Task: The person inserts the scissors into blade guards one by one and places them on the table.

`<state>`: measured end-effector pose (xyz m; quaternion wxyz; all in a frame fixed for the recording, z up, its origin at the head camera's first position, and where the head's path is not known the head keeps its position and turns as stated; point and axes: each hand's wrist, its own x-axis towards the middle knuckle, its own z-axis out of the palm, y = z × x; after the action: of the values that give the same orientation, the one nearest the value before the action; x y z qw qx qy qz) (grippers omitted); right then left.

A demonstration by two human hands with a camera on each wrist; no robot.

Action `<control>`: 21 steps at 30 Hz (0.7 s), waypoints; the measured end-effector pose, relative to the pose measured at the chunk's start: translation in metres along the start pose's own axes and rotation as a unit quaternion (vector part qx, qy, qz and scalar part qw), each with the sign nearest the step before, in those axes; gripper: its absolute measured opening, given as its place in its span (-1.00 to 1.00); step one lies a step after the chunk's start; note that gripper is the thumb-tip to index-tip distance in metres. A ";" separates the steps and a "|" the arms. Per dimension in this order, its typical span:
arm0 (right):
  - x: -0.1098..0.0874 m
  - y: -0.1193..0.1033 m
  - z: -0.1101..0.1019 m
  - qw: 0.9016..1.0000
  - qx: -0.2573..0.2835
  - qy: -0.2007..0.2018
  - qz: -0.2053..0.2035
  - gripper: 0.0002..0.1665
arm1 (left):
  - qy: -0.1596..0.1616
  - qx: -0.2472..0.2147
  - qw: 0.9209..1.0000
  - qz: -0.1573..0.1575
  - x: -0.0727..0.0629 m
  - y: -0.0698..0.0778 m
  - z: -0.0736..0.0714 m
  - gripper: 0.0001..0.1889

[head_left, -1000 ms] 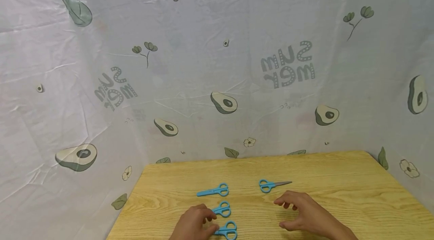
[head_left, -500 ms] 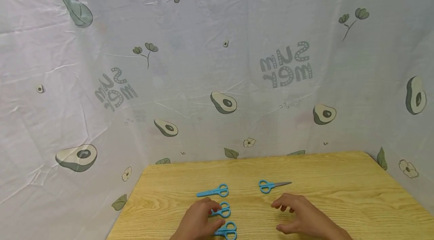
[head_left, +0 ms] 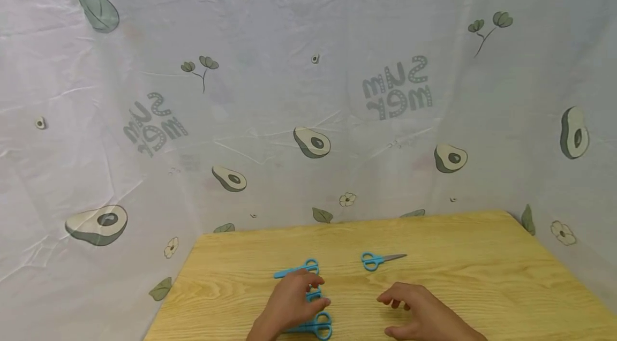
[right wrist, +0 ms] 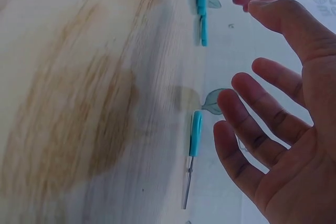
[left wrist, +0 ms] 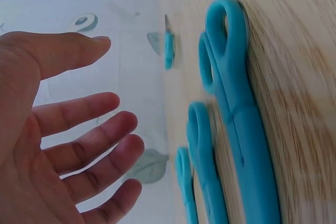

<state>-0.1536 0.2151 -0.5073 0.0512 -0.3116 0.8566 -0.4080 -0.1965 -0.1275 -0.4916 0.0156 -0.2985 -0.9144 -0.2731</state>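
My left hand (head_left: 289, 303) hovers over a column of blue-handled scissors on the table, its fingers loosely bent with nothing in them. The front scissors (head_left: 322, 326) and the middle scissors (head_left: 314, 295) are partly covered by it in the head view. Just beyond its fingers lie the back scissors (head_left: 281, 273), their blades in a blue cover. In the left wrist view the nearest scissors (left wrist: 239, 87) also have covered blades. Right of them, a fourth pair of scissors (head_left: 372, 261) shows bare metal blades pointing right. My right hand (head_left: 419, 309) hangs in front of that pair, relaxed and holding nothing.
The light wood table (head_left: 463, 244) meets a pale plastic sheet (head_left: 270, 95) printed with avocados and leaves. This sheet hangs along the back and both sides of the table.
My left hand has shifted right and away from me over the scissors. The right hand has moved slightly left. The view has turned a little to the right; the scissors lie as before.
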 end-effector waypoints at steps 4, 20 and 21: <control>0.000 -0.003 -0.002 1.000 -0.005 -0.004 0.022 -0.48 | -0.012 -0.005 1.000 0.004 0.003 0.010 0.006 -0.63; 0.000 -0.005 -0.011 0.999 0.004 -0.019 0.049 -0.45 | -0.099 0.044 0.993 -0.036 -0.014 0.038 0.029 -0.68; 0.000 -0.005 -0.010 0.998 0.005 -0.019 0.052 -0.45 | -0.100 0.048 0.993 -0.038 -0.016 0.035 0.034 -0.67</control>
<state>-0.1547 0.2200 -0.4970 0.0897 -0.2743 0.8684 -0.4033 -0.1593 -0.0946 -0.5065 -0.0723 -0.2887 -0.9339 -0.1979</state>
